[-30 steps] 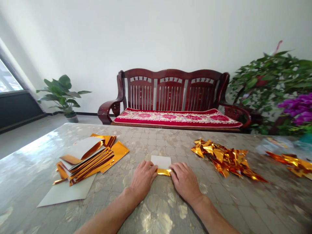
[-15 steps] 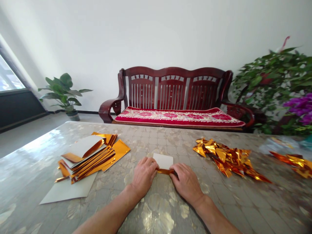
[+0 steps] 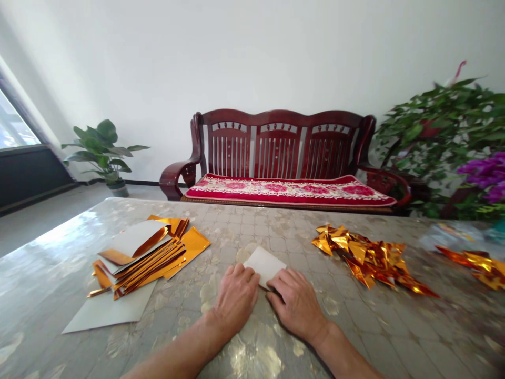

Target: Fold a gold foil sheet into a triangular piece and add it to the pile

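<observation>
A small sheet of foil paper [image 3: 263, 262], white side up, lies turned cornerwise on the table in front of me. My left hand [image 3: 238, 293] rests at its left corner, fingers curled together and touching the paper. At its right corner my right hand [image 3: 296, 299] holds the sheet, with the index finger on the near edge and the thumb just below. The gold underside is hidden now. To the left lies a stack of gold foil sheets [image 3: 152, 263] with white backs. On the right is a heap of folded gold foil pieces [image 3: 361, 252].
More folded foil [image 3: 475, 263] lies at the right edge beside a clear plastic bag [image 3: 452, 235]. Beyond the patterned table [image 3: 252, 221] stands a dark red wooden bench [image 3: 278, 152] with a floral cushion. Potted plants [image 3: 104, 147] flank it.
The sheet has turned from square-on to cornerwise. Its gold folded strip along the near edge no longer shows. My right hand's thumb and index finger have moved apart slightly.
</observation>
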`<state>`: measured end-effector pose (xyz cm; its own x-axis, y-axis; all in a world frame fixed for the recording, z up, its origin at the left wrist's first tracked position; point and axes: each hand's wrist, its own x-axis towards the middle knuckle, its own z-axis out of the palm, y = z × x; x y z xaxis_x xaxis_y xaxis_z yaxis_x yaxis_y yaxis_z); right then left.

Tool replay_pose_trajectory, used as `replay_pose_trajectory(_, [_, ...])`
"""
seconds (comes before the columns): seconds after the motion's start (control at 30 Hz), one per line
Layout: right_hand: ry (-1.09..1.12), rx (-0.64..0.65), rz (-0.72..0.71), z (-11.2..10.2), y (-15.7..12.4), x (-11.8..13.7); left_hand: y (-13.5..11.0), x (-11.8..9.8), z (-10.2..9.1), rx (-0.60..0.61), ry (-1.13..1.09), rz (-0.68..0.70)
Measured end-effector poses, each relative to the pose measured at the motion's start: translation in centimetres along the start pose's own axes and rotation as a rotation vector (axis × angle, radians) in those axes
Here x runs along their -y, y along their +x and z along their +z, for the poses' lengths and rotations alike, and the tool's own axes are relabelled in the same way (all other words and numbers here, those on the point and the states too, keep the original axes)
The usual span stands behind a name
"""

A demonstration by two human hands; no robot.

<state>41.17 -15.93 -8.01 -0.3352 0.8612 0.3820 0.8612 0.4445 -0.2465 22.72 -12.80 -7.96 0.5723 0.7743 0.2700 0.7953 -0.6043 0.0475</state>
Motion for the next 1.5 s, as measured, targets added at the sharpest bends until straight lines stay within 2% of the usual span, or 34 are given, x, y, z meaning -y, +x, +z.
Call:
replay_pose_trajectory(0.13, [0.136,0.034,-0.041,0.0,-0.3,0.9,-0.7,-1.5,-0.3,0.000,-0.013,-0.027])
replay_pose_trajectory(0.2, [0.177,-0.008,-0.020,0.1,-0.3,0.6,-0.8,-1.6,0.0,0.010,-0.026,-0.025])
replay_pose_trajectory(0.33, [0.084,-0.101,0.044,0.2,0.2,-1.1,-0.4,-0.7,0.5,0.032,-0.065,0.047])
replay_pose_trajectory(0.43, [0.003,-0.026,0.038,0.1,0.4,-1.7,0.2,0.7,0.5,-0.003,-0.103,0.091])
replay_pose_trajectory(0.57, [0.001,0.036,0.011,0.3,0.0,-0.6,0.8,2.1,0.1,-0.025,-0.084,0.087])
replay_pose_trajectory(0.7, [0.081,0.056,-0.028,0.7,-0.2,0.3,1.0,2.5,0.1,0.043,-0.022,0.059])
replay_pose_trajectory(0.87, [0.005,-0.010,-0.011,0.6,0.6,-1.2,0.8,2.3,0.4,0.078,-0.031,0.156])
replay_pose_trajectory(1.0, [-0.017,0.063,-0.067,0.2,0.9,-1.8,1.0,2.5,0.5,0.090,-0.027,0.205])
replay_pose_trajectory(1.17, [-0.121,0.129,0.024,-0.3,0.7,-0.8,0.6,1.8,0.3,0.122,-0.025,0.203])
replay_pose_trajectory(1.27, [-0.052,0.188,0.037,-1.2,0.4,-1.2,0.0,0.6,0.1,0.128,-0.003,0.156])
replay_pose_trajectory(1.4, [0.078,0.313,-0.025,-2.6,-0.2,-2.7,-0.3,-0.4,0.0,0.130,-0.016,0.142])
replay_pose_trajectory(1.5, [0.073,0.296,-0.068,-2.6,-0.6,-3.2,-0.3,-0.6,-0.3,0.141,-0.059,0.133])
